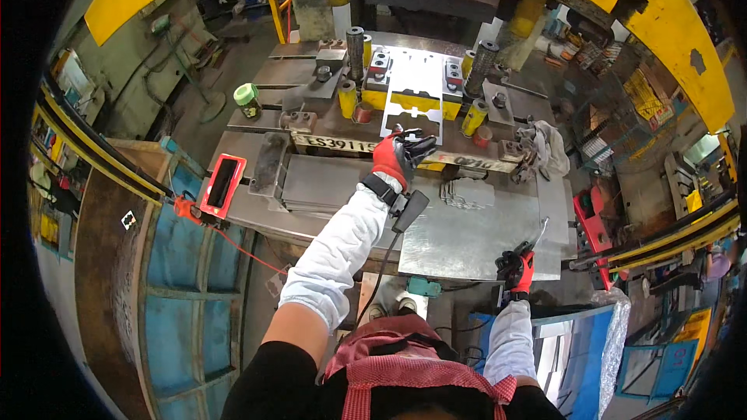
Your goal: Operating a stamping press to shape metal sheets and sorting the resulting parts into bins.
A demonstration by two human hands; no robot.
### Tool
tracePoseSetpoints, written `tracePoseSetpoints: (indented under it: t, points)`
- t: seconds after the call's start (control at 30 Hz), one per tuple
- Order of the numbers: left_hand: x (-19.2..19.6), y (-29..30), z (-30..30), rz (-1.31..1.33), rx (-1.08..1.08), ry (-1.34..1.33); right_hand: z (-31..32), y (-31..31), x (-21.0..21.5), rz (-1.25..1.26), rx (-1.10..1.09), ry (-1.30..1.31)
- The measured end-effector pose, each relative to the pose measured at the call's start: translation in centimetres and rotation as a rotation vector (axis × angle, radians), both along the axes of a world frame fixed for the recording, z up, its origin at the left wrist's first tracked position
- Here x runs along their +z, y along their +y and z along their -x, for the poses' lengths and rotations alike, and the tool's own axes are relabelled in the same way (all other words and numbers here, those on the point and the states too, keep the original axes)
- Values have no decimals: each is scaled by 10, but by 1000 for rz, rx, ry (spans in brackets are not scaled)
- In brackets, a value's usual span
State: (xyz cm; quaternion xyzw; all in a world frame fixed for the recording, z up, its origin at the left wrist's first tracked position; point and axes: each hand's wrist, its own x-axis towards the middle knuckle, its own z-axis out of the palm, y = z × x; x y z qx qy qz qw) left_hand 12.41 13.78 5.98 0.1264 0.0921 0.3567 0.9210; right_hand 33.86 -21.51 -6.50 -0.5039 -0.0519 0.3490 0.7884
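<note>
Fingers of the left hand, in a red and black glove, curled onto the near edge of a bright, flat, notched steel blank lying in the yellow-trimmed press die. Right hand, gloved alike, closed around a thin metal hook rod at the near right corner of a large grey steel sheet on the press surface. Beside it, a small stack of stamped parts and a crumpled rag. Probably stiff, thin, sharp-edged, perhaps oily: best gripped by the edge nearest the body, gloved.
</note>
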Motion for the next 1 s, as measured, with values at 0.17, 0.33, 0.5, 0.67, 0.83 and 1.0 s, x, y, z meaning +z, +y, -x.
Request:
tracePoseSetpoints:
  t: [0.17, 0.33, 0.5, 0.67, 0.83, 1.0]
  points:
    - [-14, 8, -7, -136, -162, -287, -5, -1, -14, 94, -72, -80]
    - [-4, 2, 1, -230, 97, 105, -4, 5, -9, -81, 21, 86]
    - [29, -13, -3, 7, 110, 164, -14, -3, -19, -55, 7, 86]
    - [13, -4, 0, -57, 67, 109, -15, -4, -23, 4, 47, 60]
    - [10, -4, -4, -72, 88, 136, 0, 0, -1, 57, -48, 0]
    - [-3, 6, -6, -123, 12, 1, -1, -2, -1, 67, -17, -24]
